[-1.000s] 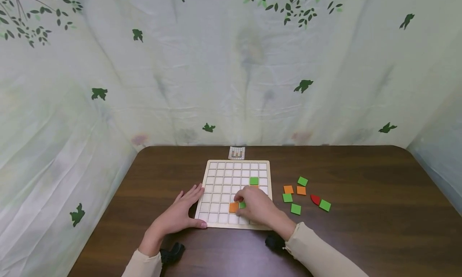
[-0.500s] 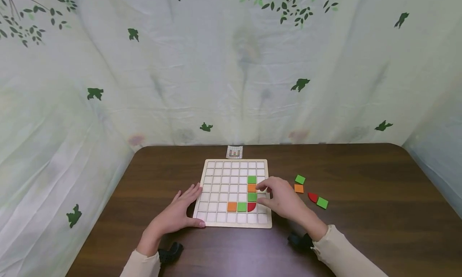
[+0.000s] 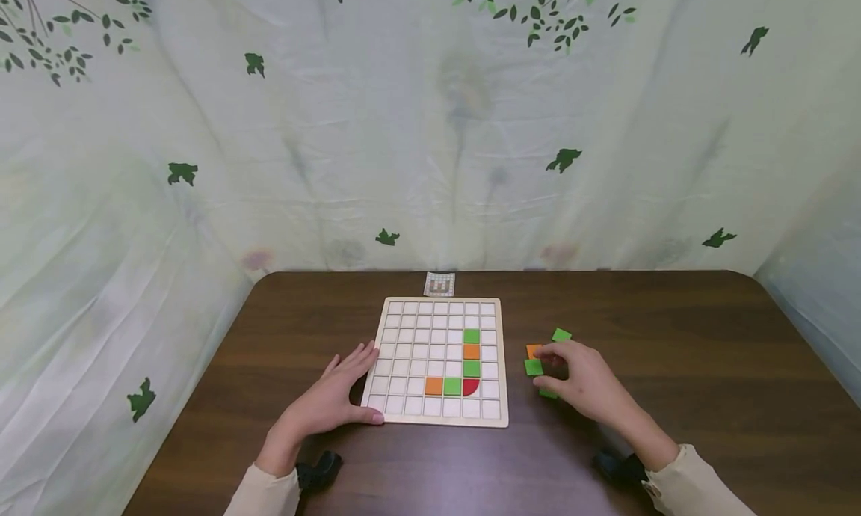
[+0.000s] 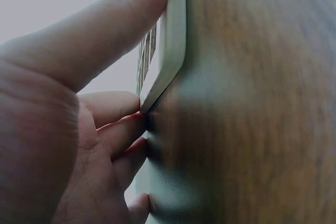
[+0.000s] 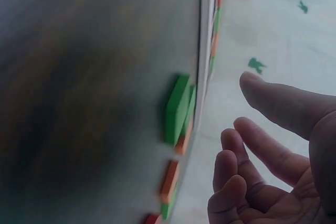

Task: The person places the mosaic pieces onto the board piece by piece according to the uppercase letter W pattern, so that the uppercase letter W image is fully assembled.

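Note:
My left hand (image 3: pixel 329 398) rests at the left side of a pale gridded board (image 3: pixel 403 351), fingers extended along its edge and thumb on its near left corner. In the left wrist view the thumb (image 4: pixel 121 22) lies on the board's rim. On the board sit an orange tile (image 3: pixel 433 386), green tiles (image 3: pixel 471 369), another orange tile (image 3: pixel 471 351) and a red quarter-round tile (image 3: pixel 470 387), forming an L. My right hand (image 3: pixel 588 378) hovers over loose tiles, thumb and fingers apart around a green tile (image 3: pixel 534 367). The right wrist view shows nothing between its fingers.
Another loose green tile (image 3: pixel 561 334) and an orange tile (image 3: pixel 534 350) lie by the right hand, which hides others. A small printed grid card (image 3: pixel 439 284) lies behind the board. The brown table (image 3: pixel 706 336) meets a leaf-printed curtain (image 3: pixel 430 127) at the back.
My right hand has moved off the board to the loose tiles on the right, uncovering the red quarter-round tile and others in the L. The left hand has stayed at the board.

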{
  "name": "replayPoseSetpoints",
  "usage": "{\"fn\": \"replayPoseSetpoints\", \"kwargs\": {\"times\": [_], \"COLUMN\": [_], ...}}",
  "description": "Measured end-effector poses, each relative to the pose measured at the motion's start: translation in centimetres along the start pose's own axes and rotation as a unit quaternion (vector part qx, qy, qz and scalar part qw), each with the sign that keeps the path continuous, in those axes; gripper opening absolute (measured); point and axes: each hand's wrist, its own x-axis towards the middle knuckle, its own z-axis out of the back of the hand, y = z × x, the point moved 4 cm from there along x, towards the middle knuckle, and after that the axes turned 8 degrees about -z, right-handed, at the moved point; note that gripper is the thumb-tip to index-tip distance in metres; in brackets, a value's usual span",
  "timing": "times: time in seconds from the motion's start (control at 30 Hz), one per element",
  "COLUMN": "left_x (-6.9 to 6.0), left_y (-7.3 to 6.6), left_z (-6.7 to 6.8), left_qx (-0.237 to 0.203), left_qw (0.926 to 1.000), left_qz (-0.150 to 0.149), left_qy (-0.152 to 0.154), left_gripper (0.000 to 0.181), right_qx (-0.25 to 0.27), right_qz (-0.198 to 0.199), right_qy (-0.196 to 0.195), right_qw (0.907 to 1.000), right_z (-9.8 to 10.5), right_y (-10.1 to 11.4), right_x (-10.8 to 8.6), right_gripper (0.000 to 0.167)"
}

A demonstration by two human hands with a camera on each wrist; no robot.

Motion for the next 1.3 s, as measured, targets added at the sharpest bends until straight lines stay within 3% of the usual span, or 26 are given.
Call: {"fn": "replayPoseSetpoints", "kwargs": {"times": [0.4, 0.77, 1.3], "left_x": [0.0, 0.0, 0.0], "left_y": [0.0, 0.3, 0.1], "left_z": [0.0, -0.1, 0.0], "left_qx": [0.004, 0.002, -0.004], "left_qw": [1.0, 1.0, 1.0], "left_qz": [-0.003, 0.001, 0.001], "left_qy": [-0.001, 0.001, 0.001], "left_gripper": [0.109, 0.11, 0.109], "right_qx": [-0.008, -0.012, -0.033], "right_qz": [-0.015, -0.045, -0.036], "right_qy": [0.03, 0.08, 0.081], "right_qw": [0.9994, 0.9957, 0.9956], "right_z": [-0.1, -0.3, -0.4], "right_y": [-2.0, -1.9, -1.9], "right_x": [-0.4, -0.3, -0.6], "right_gripper": [0.036, 0.043, 0.022]}}
